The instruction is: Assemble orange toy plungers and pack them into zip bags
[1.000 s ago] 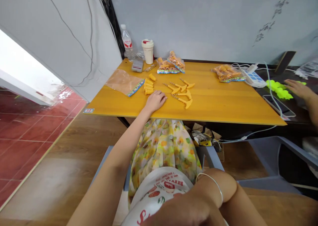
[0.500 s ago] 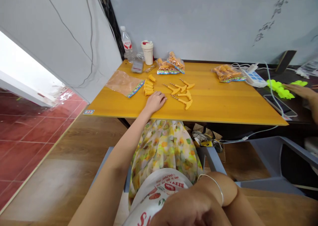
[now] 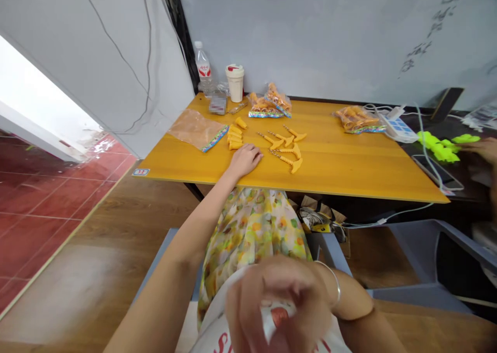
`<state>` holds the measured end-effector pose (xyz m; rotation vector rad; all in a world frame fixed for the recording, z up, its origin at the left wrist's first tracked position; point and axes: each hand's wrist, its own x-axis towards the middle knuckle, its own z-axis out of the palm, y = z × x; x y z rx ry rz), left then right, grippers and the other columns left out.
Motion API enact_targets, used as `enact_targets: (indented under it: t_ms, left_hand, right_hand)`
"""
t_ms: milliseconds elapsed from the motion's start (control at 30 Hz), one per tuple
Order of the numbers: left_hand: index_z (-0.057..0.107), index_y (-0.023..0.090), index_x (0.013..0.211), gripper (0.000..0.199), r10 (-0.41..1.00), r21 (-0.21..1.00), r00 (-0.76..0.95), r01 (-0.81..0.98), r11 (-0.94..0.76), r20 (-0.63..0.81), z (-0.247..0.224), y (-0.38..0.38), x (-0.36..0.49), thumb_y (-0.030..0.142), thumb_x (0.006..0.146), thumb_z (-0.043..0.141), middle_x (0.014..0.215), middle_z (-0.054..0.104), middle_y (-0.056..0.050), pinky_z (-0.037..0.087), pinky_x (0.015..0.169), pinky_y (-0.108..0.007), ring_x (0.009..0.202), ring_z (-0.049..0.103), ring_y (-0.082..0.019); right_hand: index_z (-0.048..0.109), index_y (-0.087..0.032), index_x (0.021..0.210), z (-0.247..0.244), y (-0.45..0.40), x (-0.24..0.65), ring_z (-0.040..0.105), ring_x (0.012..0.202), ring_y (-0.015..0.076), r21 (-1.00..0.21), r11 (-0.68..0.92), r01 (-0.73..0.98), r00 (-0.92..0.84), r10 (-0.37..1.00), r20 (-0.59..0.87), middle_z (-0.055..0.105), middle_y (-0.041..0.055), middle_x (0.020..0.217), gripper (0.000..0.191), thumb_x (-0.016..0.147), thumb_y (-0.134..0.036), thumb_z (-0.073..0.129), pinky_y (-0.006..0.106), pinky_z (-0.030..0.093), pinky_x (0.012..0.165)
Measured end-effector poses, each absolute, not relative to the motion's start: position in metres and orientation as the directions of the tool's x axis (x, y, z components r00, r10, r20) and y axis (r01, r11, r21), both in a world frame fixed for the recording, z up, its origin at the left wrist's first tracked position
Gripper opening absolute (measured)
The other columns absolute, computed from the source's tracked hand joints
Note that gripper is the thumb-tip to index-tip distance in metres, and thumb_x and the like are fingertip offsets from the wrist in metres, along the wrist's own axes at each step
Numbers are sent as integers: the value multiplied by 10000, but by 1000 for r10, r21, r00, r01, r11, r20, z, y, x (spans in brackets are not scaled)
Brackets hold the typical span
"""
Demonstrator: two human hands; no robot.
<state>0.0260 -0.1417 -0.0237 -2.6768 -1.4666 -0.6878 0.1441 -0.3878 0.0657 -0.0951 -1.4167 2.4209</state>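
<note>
My left hand (image 3: 247, 159) lies palm down on the table near its front edge, fingers loosely curved, with nothing visible in it. Just beyond its fingers is a small row of yellow tapered plastic sleeves (image 3: 235, 136), with one more lying behind them. Several yellow T-handled pieces (image 3: 294, 163) with thin metal screw ends lie to the right of that hand. My right hand (image 3: 279, 304) is raised close to the camera in front of my chest, blurred. Its fingers and thumb curve around a gap through which the shirt shows; nothing is seen in it.
A flat clear bag (image 3: 198, 129) lies at left on the yellow table (image 3: 349, 164). Filled bags (image 3: 267, 104) and another filled bag (image 3: 357, 119) sit farther back. A bottle (image 3: 203, 68), a lidded cup (image 3: 235, 83) and a power strip (image 3: 398, 127) stand near the wall. Another person's hand (image 3: 483, 148) is at right.
My right hand has risen in front of my chest, and its fingers now curve around a gap. My left hand stays on the table. The view has shifted slightly.
</note>
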Motion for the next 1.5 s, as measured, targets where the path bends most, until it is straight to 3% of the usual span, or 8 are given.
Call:
enact_targets:
  t_ms: [200, 333, 433, 533, 633, 1067, 1300, 1500]
  left_hand:
    - [688, 182, 1010, 268, 792, 193, 457, 804, -562, 405, -25, -141, 26, 321, 1014, 458, 1038, 683, -112, 485, 938, -366, 1024, 614, -247]
    - [698, 162, 1020, 262, 805, 191, 465, 810, -555, 368, -24, -140, 27, 306, 1006, 479, 1064, 692, -124, 488, 937, -363, 1034, 618, -257]
    - [701, 148, 1044, 278, 804, 185, 466, 811, -555, 370, -24, -140, 27, 303, 1012, 472, 1075, 696, -126, 482, 949, -362, 1055, 622, -261]
    - [701, 161, 1044, 284, 795, 184, 464, 807, -562, 391, -25, -141, 27, 318, 1016, 466, 1074, 696, -118, 482, 950, -366, 1059, 622, -260]
    - [699, 170, 1031, 278, 790, 185, 471, 801, -569, 392, -26, -140, 26, 322, 1014, 467, 1068, 696, -115, 482, 950, -371, 1052, 621, -260]
    - [696, 163, 1031, 273, 799, 200, 464, 803, -562, 384, -24, -141, 26, 308, 1014, 465, 1073, 691, -122, 483, 946, -373, 1059, 615, -262]
    - [695, 170, 1017, 283, 793, 187, 463, 805, -564, 397, -26, -140, 25, 316, 1018, 454, 1060, 687, -117, 478, 932, -368, 1040, 613, -259]
    - [699, 166, 1030, 265, 797, 189, 462, 807, -560, 389, -25, -141, 26, 309, 1014, 476, 1061, 692, -109, 476, 939, -359, 1039, 618, -251]
  right_hand:
    - [580, -221, 926, 50, -318, 153, 540, 717, 118, -958, 47, -282, -561, 802, 205, 604, 1, 820, 216, 914, -418, 669, 283, 484, 730]
    - [567, -242, 1110, 19, -274, 177, 592, 832, 171, -957, 280, 70, -344, 908, 241, 625, 34, 931, 214, 965, -398, 541, 337, 506, 797]
    - [599, -207, 1160, 1, -250, 202, 593, 998, 251, -683, 511, 522, -267, 858, 439, 650, 116, 1061, 255, 971, -310, 462, 440, 477, 950]
    - [646, -188, 1185, -8, -236, 228, 536, 1147, 324, -357, 463, 811, -264, 835, 482, 648, 167, 1190, 318, 962, -249, 429, 497, 432, 1018]
    - [650, -187, 1237, -13, -227, 250, 528, 1161, 333, -249, 358, 900, -219, 865, 452, 652, 158, 1233, 355, 964, -237, 427, 480, 452, 991]
    - [657, -180, 1262, -26, -209, 265, 534, 1169, 324, -192, 389, 901, -263, 842, 471, 672, 138, 1245, 367, 980, -274, 441, 469, 468, 979]
    - [357, -157, 1554, -15, -193, 271, 457, 1346, 324, -255, 406, 877, -190, 782, 593, 494, 182, 1504, 611, 970, -317, 439, 538, 374, 1126]
    - [555, -192, 1428, -13, -184, 258, 411, 1378, 339, -198, 376, 905, -257, 855, 450, 541, 146, 1478, 484, 979, -334, 443, 543, 365, 1143]
